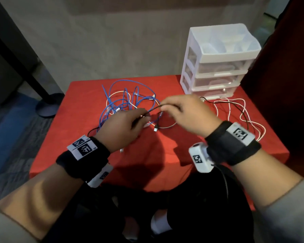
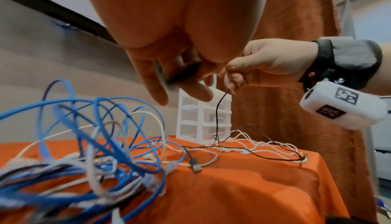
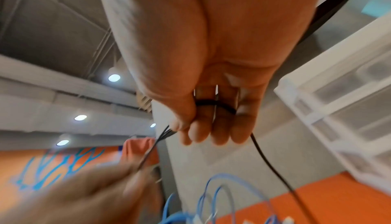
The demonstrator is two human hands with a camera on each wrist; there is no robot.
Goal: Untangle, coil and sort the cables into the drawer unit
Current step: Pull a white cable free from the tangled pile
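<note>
Black cable point(image 1: 152, 109) is pinched between our left hand point(image 1: 123, 127) and right hand point(image 1: 188, 114) above the red table point(image 1: 156, 155), mid-untangling from the blue cables point(image 1: 123, 99); coiling for the far-right drawer unit point(image 1: 216, 62) seems next.

Head view looks down at table point(image 1: 147, 155); wrist views close under palms, both show drawer unit point(image 2: 203, 119)

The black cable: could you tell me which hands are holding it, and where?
Both: the left hand and right hand pinch the black cable along its mid-length.
</note>
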